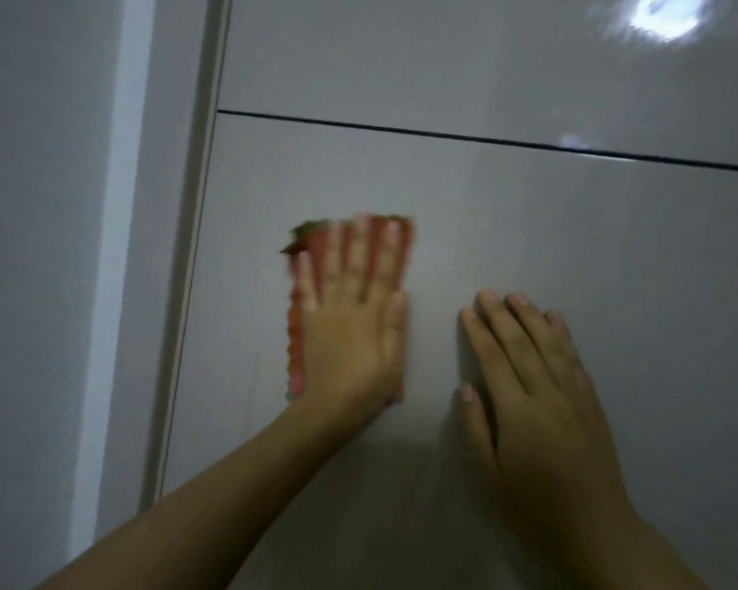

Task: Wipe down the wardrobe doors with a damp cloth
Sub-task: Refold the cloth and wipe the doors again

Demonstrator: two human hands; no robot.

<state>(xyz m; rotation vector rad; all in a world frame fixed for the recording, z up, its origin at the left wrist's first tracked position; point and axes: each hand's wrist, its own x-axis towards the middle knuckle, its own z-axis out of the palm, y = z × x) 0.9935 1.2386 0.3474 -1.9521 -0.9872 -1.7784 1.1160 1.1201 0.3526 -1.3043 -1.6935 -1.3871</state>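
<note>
A glossy grey wardrobe door (550, 257) fills most of the head view. My left hand (350, 330) lies flat with straight, spread fingers on a red-orange cloth (295, 334), pressing it against the door left of centre. The cloth shows along the hand's left side and above the fingertips, with a darker greenish corner at its top left; the hand and cloth are blurred. My right hand (529, 376) rests flat on the bare door to the right of the cloth, fingers straight and close together, holding nothing.
A thin dark horizontal gap (486, 140) separates this door from an upper panel (444, 57) that carries a bright light reflection. The door's left edge meets a vertical frame strip (197, 249), with a grey wall (39, 249) beyond it.
</note>
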